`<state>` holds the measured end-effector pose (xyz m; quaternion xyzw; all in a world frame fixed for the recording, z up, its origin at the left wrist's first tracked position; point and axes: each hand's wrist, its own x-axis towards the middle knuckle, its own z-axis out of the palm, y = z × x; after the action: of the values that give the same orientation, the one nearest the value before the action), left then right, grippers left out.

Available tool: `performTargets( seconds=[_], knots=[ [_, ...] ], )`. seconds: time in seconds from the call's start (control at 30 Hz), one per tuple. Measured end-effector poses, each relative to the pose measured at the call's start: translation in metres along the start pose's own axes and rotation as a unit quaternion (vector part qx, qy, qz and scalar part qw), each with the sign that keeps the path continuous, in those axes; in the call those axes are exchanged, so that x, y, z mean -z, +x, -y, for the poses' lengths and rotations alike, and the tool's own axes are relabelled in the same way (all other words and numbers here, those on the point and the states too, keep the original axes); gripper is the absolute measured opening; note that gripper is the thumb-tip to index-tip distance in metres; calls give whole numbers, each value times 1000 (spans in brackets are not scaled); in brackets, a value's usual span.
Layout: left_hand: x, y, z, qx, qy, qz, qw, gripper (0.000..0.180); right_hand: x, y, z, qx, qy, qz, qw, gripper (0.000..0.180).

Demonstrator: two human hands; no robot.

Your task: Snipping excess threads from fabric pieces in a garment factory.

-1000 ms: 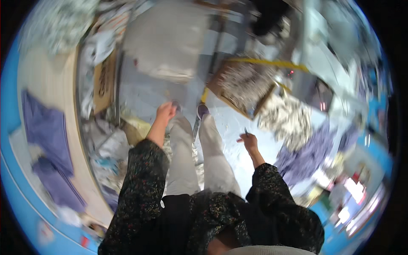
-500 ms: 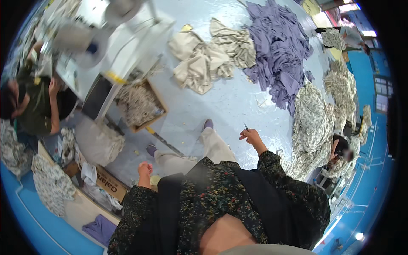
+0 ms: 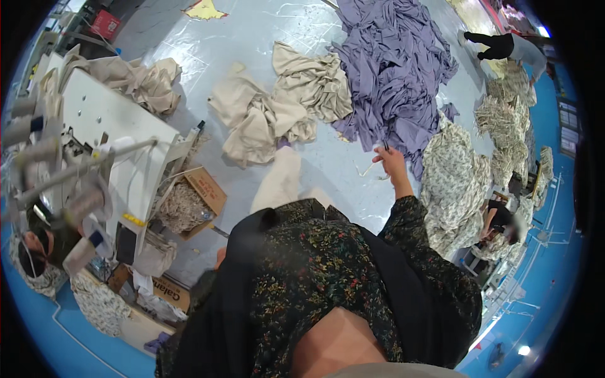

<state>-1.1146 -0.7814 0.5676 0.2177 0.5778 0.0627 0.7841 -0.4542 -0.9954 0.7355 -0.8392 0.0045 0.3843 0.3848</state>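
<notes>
The right hand (image 3: 393, 164) is out in front of the person and to the right, its forearm angled upward from a dark floral sleeve (image 3: 403, 223). The elbow looks loosely bent, the wrist is nearly straight, and the fingers curl inward to the left. Thumb and fingers are closed on a slim dark tool (image 3: 386, 146), which pokes up beyond the knuckles; its exact kind is too small to tell. From this viewpoint the tool lies against the lower edge of a heap of purple fabric (image 3: 397, 69), but whether it touches the cloth cannot be told.

The left hand (image 3: 220, 256) hangs low on the other side, mostly hidden by the dark vest (image 3: 236, 302); only a small patch of skin shows, so whether its fingers are apart or together cannot be told. An open cardboard box (image 3: 211, 188) of fabric scraps (image 3: 179, 208) is the nearest thing ahead of it, beside a white sewing table (image 3: 135, 135).

On the pale floor (image 3: 359, 189), crumpled beige cloths (image 3: 258, 113) lie just left of the purple heap, and a leaf-patterned fabric pile (image 3: 454, 179) rises to the right of the right hand.
</notes>
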Motion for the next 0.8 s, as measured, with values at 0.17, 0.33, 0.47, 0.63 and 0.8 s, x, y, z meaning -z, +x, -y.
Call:
performTargets(
  seconds=[0.17,0.33,0.47,0.63,0.8],
  knots=[
    [-135,83,-154,-84,280,-54,955,22,58,47,-60,-29,-33,-3,999,30],
    [-236,85,-200,-149,518,-46,841,24,148,45,-180,-90,-95,-33,991,19],
    [-278,168,-311,-36,306,-78,948,26,110,60,-128,-111,-199,60,972,25],
    [-469,178,-393,-108,138,-118,977,26,219,185,-79,0,-356,134,925,22],
    [-528,185,-417,-7,248,-138,959,27,217,415,41,175,-458,224,842,33]
  ],
)
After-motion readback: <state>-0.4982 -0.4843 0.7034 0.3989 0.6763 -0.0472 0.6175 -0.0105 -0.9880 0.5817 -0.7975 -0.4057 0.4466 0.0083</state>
